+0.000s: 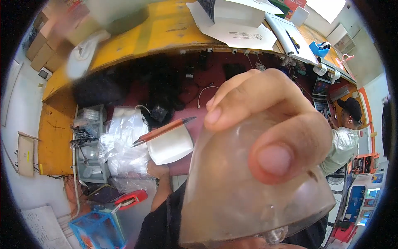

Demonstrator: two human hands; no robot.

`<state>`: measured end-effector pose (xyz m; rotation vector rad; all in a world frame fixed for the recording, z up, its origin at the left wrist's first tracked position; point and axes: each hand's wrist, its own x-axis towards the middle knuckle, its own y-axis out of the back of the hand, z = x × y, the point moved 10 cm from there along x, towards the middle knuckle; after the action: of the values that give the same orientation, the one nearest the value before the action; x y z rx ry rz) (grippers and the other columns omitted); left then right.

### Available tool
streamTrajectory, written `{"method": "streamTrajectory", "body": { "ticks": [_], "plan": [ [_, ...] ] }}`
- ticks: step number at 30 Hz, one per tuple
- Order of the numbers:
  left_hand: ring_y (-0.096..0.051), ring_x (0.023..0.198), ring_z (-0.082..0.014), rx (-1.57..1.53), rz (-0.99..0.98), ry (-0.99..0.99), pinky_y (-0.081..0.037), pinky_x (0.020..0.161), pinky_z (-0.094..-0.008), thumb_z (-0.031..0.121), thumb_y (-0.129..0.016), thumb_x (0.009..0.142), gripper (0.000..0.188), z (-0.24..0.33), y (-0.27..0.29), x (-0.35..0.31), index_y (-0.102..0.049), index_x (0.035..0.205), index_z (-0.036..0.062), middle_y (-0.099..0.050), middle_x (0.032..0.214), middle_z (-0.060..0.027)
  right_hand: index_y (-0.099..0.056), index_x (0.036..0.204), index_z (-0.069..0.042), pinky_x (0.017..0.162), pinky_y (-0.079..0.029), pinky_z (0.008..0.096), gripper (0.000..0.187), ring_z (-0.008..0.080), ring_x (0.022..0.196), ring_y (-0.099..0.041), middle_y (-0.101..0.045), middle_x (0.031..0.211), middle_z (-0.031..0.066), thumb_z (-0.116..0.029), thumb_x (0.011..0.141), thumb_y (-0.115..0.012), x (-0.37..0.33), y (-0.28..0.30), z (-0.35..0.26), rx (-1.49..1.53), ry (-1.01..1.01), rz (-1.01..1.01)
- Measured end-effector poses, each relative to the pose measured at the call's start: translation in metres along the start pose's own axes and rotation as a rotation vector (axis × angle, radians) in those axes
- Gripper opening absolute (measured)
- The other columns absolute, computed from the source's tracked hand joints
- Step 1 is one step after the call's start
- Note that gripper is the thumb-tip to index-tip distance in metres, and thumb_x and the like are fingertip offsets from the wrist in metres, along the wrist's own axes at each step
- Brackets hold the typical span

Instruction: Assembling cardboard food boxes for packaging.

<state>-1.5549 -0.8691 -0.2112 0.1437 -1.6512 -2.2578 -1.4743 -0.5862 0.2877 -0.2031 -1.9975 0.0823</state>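
Close up, my right hand [273,120] grips a see-through, cloudy plastic cover [232,195] that widens downward. Thumb and fingers curl over its top, and a small clear knob [275,235] shows near its lower edge. Farther off and to the left, my left hand [158,169] is closed at the near edge of a small white dish [171,147] with rounded corners; its fingers are mostly hidden. A reddish-brown pen [166,130] with dark ends lies slanted across the far side of the dish.
Clear plastic bags [124,145] lie left of the dish, beside a grey organiser [93,174]. A red-handled tool [130,200] and a blue-framed box [97,228] are below. A yellow-topped counter [166,25] curves behind. A person in a cap [344,133] sits at right near a laptop [321,89].
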Motion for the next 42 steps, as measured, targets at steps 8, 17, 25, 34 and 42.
{"method": "streamTrajectory", "body": {
  "ticks": [8, 17, 25, 34, 42],
  "plan": [
    [-0.059, 0.095, -0.0349, -0.038, -0.004, 0.04, -0.042, 0.082, -0.0486, 0.038, -0.063, 0.083, 0.033, -0.022, -0.02, -0.004, -0.069, 0.091, 0.0061, -0.065, 0.093, -0.013, -0.061, 0.098, -0.021, 0.065, -0.051, 0.0349, 0.023, 0.0285, 0.07, -0.06, -0.062, 0.084, 0.0219, -0.041, 0.088, -0.065, -0.019, -0.044, -0.003, -0.016, 0.029, 0.097],
    [-0.059, 0.094, -0.034, -0.004, -0.016, 0.024, -0.042, 0.081, -0.0484, 0.039, -0.062, 0.083, 0.034, -0.008, -0.009, -0.002, -0.069, 0.094, 0.0083, -0.065, 0.093, -0.012, -0.06, 0.095, -0.022, 0.063, -0.05, 0.0348, 0.022, 0.0273, 0.066, -0.059, -0.063, 0.081, 0.0207, -0.043, 0.089, -0.064, -0.002, 0.012, 0.002, -0.048, 0.061, 0.2],
    [-0.059, 0.095, -0.0347, 0.033, -0.007, 0.02, -0.042, 0.081, -0.0492, 0.035, -0.064, 0.082, 0.03, -0.016, -0.015, -0.005, -0.068, 0.094, 0.0076, -0.064, 0.093, -0.0124, -0.06, 0.096, -0.023, 0.062, -0.049, 0.0339, 0.031, 0.0268, 0.066, -0.058, -0.061, 0.081, 0.0204, -0.051, 0.086, -0.065, -0.002, 0.007, 0.002, -0.102, 0.04, 0.201],
    [-0.058, 0.096, -0.0344, -0.085, 0.089, -0.038, -0.041, 0.082, -0.049, 0.033, -0.064, 0.082, 0.029, -0.015, -0.016, -0.006, -0.066, 0.095, 0.0069, -0.063, 0.094, -0.0102, -0.061, 0.1, -0.022, 0.065, -0.049, 0.0348, 0.03, 0.0277, 0.069, -0.058, -0.061, 0.084, 0.0208, -0.05, 0.087, -0.065, 0.0, 0.009, -0.001, -0.053, 0.052, 0.162],
    [-0.057, 0.096, -0.0342, -0.029, 0.025, -0.031, -0.041, 0.082, -0.0486, 0.033, -0.065, 0.08, 0.03, -0.015, -0.021, -0.006, -0.065, 0.096, 0.0076, -0.063, 0.095, -0.0105, -0.062, 0.101, -0.022, 0.067, -0.05, 0.0359, 0.028, 0.0284, 0.07, -0.059, -0.062, 0.085, 0.0213, -0.046, 0.087, -0.066, -0.001, 0.007, 0.0, -0.024, 0.028, 0.137]
  ]
}}
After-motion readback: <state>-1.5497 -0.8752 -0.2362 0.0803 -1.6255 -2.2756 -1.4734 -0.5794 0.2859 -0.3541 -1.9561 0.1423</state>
